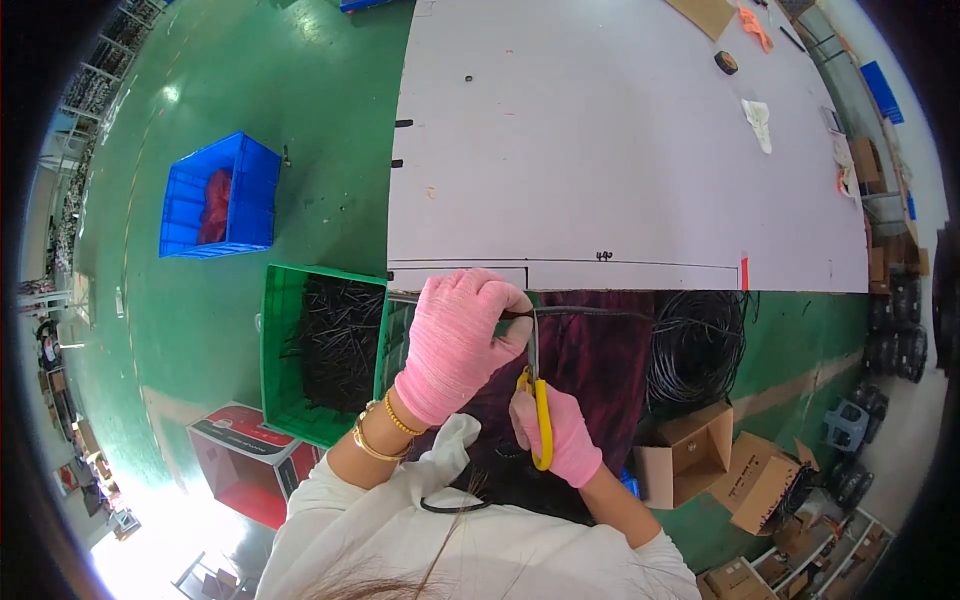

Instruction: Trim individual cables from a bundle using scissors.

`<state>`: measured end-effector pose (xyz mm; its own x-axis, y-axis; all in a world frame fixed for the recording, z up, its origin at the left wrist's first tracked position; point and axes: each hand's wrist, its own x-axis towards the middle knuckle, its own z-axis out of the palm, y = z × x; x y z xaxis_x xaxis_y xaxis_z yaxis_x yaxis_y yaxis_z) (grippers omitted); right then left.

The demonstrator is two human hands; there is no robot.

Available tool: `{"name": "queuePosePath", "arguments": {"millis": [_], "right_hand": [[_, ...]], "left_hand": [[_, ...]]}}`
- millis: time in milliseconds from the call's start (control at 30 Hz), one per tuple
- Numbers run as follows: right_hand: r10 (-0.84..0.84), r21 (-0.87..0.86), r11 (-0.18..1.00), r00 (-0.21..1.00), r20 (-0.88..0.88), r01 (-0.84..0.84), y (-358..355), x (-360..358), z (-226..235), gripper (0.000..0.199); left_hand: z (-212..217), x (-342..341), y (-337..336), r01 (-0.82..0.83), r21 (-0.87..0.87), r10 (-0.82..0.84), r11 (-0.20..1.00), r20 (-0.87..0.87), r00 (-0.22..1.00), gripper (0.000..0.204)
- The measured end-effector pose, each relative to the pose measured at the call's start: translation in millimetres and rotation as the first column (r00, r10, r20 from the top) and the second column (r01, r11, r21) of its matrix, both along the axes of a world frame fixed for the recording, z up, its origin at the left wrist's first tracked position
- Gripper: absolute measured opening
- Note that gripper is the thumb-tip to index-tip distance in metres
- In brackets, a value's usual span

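We see the gloved left hand (460, 345) with its back upward, just in front of the white worktable (620, 150), thumb and fingers pinching a black cable (600, 313). The cable runs along the worktable's near edge, from those fingertips off to the right. Our gloved right hand (562, 435), farther out from the worktable, is curled around the yellow-handled scissors (542, 410). Their blades point toward the worktable, beside the pinching fingertips; we cannot quite tell whether they touch the cable.
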<state>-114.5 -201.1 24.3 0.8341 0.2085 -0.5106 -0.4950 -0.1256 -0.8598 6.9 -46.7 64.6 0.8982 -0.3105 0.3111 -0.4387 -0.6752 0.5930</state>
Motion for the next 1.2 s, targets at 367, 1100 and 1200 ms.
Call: {"name": "queuePosePath", "arguments": {"millis": [367,1100,1200], "right_hand": [[0.012,-0.028,1.0,0.986,0.167,-0.007,-4.2,0.8,14.7,0.01],[-0.14,0.277,0.936,0.952,-0.273,0.217,-6.3,-5.1,30.8,0.041],[-0.108,0.354,0.908,0.94,-0.324,0.226,-6.0,-0.6,37.6,0.027]], "left_hand": [[12.3,25.2,6.4,0.24,-0.555,-0.548,0.796,-0.495,0.674,0.042],[11.6,27.8,-2.2,0.031,-0.781,-0.734,0.624,-0.573,0.365,0.026],[14.3,26.5,0.7,0.02,-0.763,-0.709,0.646,-0.591,0.384,0.027]]}}
